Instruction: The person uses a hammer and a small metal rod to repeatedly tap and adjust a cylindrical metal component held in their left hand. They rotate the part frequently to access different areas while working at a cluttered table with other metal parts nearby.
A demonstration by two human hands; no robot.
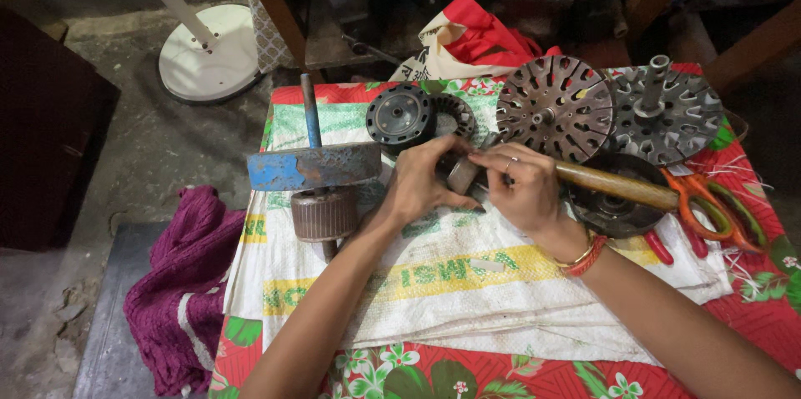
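1. Head view shows us mid-job: 2 slotted metal end covers (pixel 555 107) (pixel 667 115) and a black wound stator (pixel 400 115) already lie apart on the woven sack (pixel 467 282); the ribbed rotor on its shaft (pixel 324 214) rests beside a blue bracket (pixel 313 167).
2. We judge the strip-down mostly done; a small metal cylindrical part (pixel 460 174) is in hand.
3. Our left hand (pixel 417 186) curls closed around that part, just above the sack.
4. Our right hand (pixel 521 190) pinches its top with the fingertips, near a wooden handle (pixel 617 184) and orange scissors (pixel 709 199).
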